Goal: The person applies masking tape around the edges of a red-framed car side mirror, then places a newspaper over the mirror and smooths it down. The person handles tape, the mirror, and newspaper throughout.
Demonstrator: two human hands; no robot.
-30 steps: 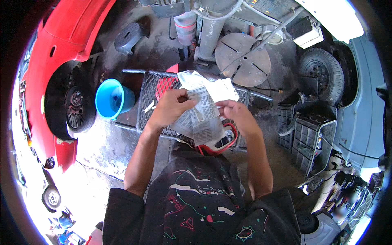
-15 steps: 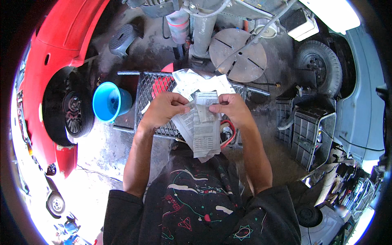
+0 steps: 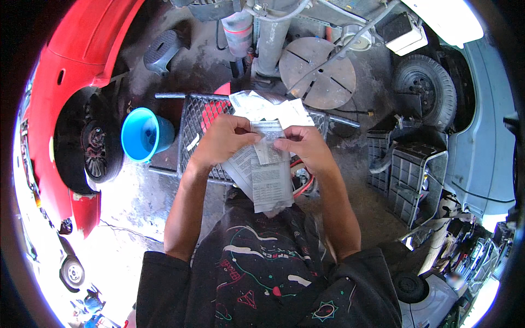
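Note:
Both hands hold printed paper sheets (image 3: pixel 272 180) in front of my chest. My left hand (image 3: pixel 227 139) is closed, thumb and fingers pinching the sheets' upper left edge. My right hand (image 3: pixel 305 146) pinches the upper right side, its thumb lying on the paper. A narrow strip of paper lies over the longer sheet, and another sheet fans out to the lower left behind it. Beyond my hands, more loose white papers (image 3: pixel 295 113) are spread on a black metal mesh stand (image 3: pixel 191 117). A red item (image 3: pixel 215 112) shows beside those papers.
A blue bucket (image 3: pixel 145 136) stands left of the mesh stand, near a red car body (image 3: pixel 82 49). Farther off are a dark stool (image 3: pixel 163 50) and a round slotted metal plate (image 3: pixel 318 74). Black crates (image 3: pixel 416 183) and a tyre (image 3: pixel 429 90) are at the right.
The sheets have shifted slightly left and turned a little. My left hand has come closer to my right, its fingers now nearer the narrow strip.

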